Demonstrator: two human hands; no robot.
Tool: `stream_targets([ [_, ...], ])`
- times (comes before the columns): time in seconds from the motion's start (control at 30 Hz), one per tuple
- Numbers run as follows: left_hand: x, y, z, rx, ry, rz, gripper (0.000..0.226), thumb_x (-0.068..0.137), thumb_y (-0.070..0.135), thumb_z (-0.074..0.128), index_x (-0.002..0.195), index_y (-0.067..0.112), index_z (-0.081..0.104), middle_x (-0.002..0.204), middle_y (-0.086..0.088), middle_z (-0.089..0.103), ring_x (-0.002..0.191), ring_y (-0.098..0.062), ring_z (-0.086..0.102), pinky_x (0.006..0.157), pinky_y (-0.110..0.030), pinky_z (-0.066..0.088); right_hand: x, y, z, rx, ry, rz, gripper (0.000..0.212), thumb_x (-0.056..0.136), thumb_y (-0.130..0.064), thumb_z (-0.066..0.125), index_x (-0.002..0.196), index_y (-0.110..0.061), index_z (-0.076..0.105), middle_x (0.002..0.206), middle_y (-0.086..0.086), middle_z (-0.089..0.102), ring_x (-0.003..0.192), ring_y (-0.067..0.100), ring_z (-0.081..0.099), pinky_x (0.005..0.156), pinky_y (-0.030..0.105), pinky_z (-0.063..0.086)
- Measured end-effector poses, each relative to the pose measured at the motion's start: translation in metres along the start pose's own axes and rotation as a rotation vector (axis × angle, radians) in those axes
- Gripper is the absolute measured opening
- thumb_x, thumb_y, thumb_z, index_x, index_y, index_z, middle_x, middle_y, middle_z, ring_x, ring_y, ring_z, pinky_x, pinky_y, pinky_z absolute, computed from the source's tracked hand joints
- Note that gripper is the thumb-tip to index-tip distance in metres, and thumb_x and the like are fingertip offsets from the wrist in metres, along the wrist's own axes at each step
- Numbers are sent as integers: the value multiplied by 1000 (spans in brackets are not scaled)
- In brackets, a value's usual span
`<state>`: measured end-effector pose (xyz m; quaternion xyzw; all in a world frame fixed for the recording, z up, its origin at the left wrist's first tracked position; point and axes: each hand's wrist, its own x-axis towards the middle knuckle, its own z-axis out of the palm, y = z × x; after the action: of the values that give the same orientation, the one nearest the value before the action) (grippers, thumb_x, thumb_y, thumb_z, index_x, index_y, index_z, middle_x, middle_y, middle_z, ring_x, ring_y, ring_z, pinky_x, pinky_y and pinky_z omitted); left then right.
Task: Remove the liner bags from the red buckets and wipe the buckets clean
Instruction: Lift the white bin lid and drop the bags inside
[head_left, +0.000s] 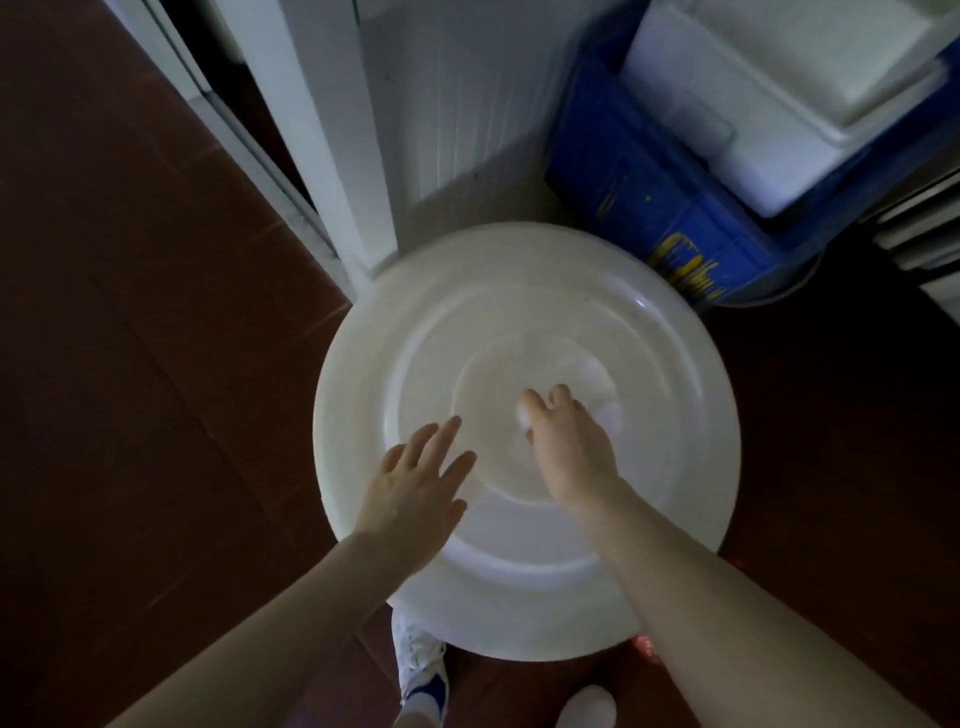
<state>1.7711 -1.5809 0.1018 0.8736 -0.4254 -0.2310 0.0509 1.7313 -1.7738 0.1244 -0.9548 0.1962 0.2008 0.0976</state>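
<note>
A large round white lid fills the middle of the head view and covers what stands beneath it. Only a sliver of red shows under its near right rim. My left hand lies flat on the lid's near left part, fingers spread, holding nothing. My right hand sits near the lid's centre, its fingers closed on a crumpled white cloth or tissue pressed against the lid. No liner bag shows.
A blue plastic crate holding a white foam box stands at the back right, close to the lid. A white post and door frame rise behind on the left. Dark red floor tiles surround everything. My shoes are below the lid.
</note>
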Motion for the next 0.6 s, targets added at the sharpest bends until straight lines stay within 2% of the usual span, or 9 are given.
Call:
stream_targets([
  [0.13,-4,-2,0,24,-10,9,58,98,42,47,150,32,22,163,-3,-6,149,-27,3,117,-43,18,0,-4,-7,-87,-18,-15,27,97,-16,46,125,-15,46,116,13,47,104,32,59,77,40,49],
  [0.23,-14,-2,-2,44,8,-1,53,99,41,45,147,32,24,162,-4,-2,147,-28,6,115,-43,22,-10,-11,-9,-103,-32,-56,27,98,-17,46,125,-15,47,114,12,47,103,31,57,78,39,47],
  [0.47,-98,-13,-2,0,76,-149,52,99,42,44,147,33,27,162,-4,6,146,-27,11,112,-42,28,-47,-62,-14,-189,2,-221,34,98,-26,47,132,-22,43,117,10,43,106,30,50,62,35,38],
  [0.53,-134,-15,-7,-13,101,-198,51,95,39,53,143,32,39,158,-7,22,143,-29,25,107,-43,37,-62,-85,-13,-208,8,-278,36,99,-25,46,134,-23,43,120,9,44,107,30,49,64,36,38],
  [0.6,-170,-12,-15,-18,114,-276,47,83,36,71,128,28,60,142,-10,50,131,-30,47,93,-43,51,-81,-111,-10,-199,-4,-350,38,99,-23,44,137,-25,41,123,9,44,108,30,49,69,36,41],
])
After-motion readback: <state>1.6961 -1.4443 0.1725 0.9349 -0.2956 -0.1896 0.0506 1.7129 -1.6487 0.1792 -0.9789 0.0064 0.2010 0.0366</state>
